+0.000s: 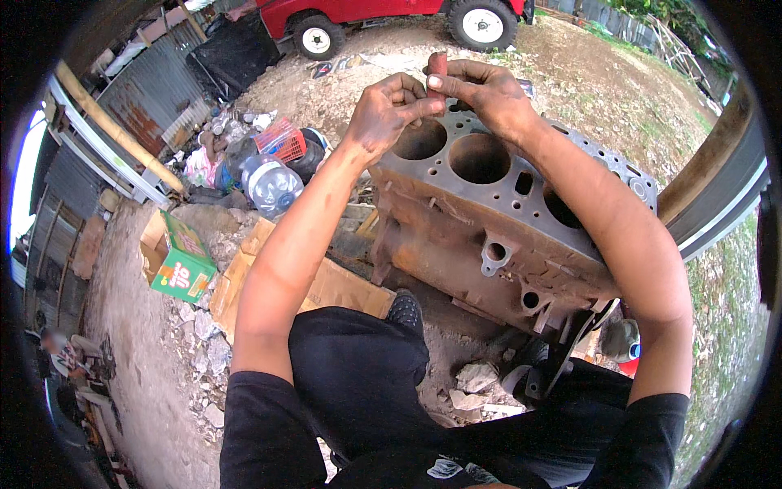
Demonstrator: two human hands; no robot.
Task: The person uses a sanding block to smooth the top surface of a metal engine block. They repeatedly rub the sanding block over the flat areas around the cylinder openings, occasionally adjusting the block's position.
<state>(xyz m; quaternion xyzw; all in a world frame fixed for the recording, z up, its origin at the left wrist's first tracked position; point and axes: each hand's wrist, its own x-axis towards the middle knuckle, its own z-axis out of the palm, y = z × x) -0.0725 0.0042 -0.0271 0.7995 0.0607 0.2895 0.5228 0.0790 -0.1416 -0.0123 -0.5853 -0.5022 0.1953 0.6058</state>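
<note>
- Left hand (389,110) raised above the near corner of the engine block (489,236), fingers curled together, fingertips meeting the right hand just below the small reddish cylinder (437,63); whether actually pinching it, cannot tell.
- Right hand (481,88) clamped on the reddish cylinder, thumb pressed across its lower part, upper end poking up past the fingers.
- Cylinder upright, held in the air over the far end of the block, above the first bore (419,138).
- Engine block rusty, brown-grey, tilted toward the camera, top deck showing a row of round bores; second bore (479,157) just beside the first.
- Block resting on bare dirt, in front of knees in black trousers (358,375).
- Flattened cardboard (244,281) lying on the ground left of the block, under the left forearm.
- Green carton (175,261) open, near the cardboard's left edge.
- Clear plastic bottle (271,183) and a red mesh basket (281,138) among clutter further left.
- Red vehicle (391,16) parked at the top, two wheels visible.
- Corrugated metal sheets (155,90) leaning at upper left.
- Broken stones (476,379) scattered between the legs.
</note>
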